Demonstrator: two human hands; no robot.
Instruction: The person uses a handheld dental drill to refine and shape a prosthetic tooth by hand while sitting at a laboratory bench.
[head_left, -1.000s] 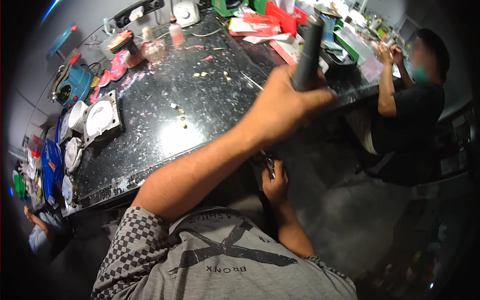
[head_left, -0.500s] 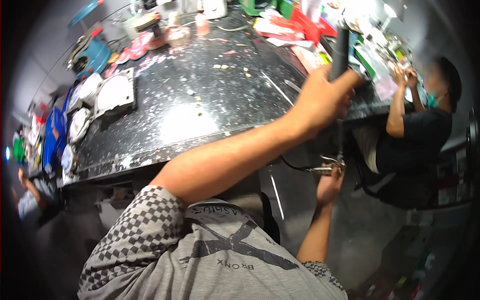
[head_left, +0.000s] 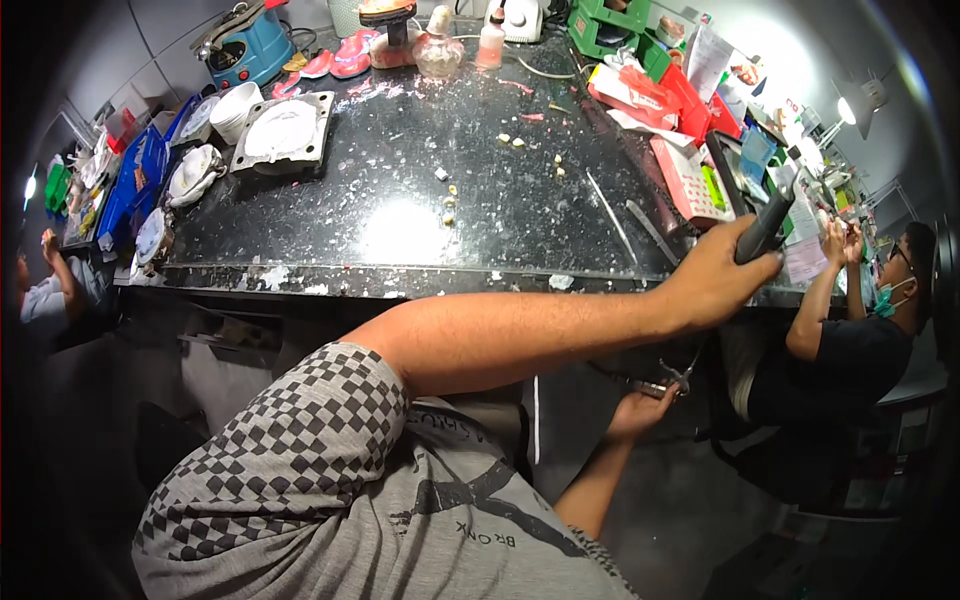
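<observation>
My left hand [head_left: 715, 275] grips a dark grey cylindrical tool [head_left: 762, 230] with a thin metal tip, raised above the bench's right front. Below the bench edge, my right hand [head_left: 640, 410] holds a silver metal tool [head_left: 668, 388] that has a dark cord trailing leftward. On the speckled black bench [head_left: 350, 220] lie small cream pieces [head_left: 505, 141] and thin rod-like tools [head_left: 610, 220]. Toward its left stands a square metal mould [head_left: 281, 132] filled with white material, beside white cups [head_left: 232, 110] and round white moulds [head_left: 195, 175].
A masked co-worker [head_left: 840, 355] sits at the right, another person [head_left: 60, 290] at the far left. Around the bench are red trays [head_left: 690, 105], green bins [head_left: 600, 25], a blue tray [head_left: 140, 175], a blue machine [head_left: 245, 55], pink-stained bottles [head_left: 490, 45] and a pink-white box [head_left: 690, 180].
The view has shifted, so the bench appears higher and straighter. My left hand has moved rightward with the grey tool; my right hand has moved rightward, still holding the metal tool.
</observation>
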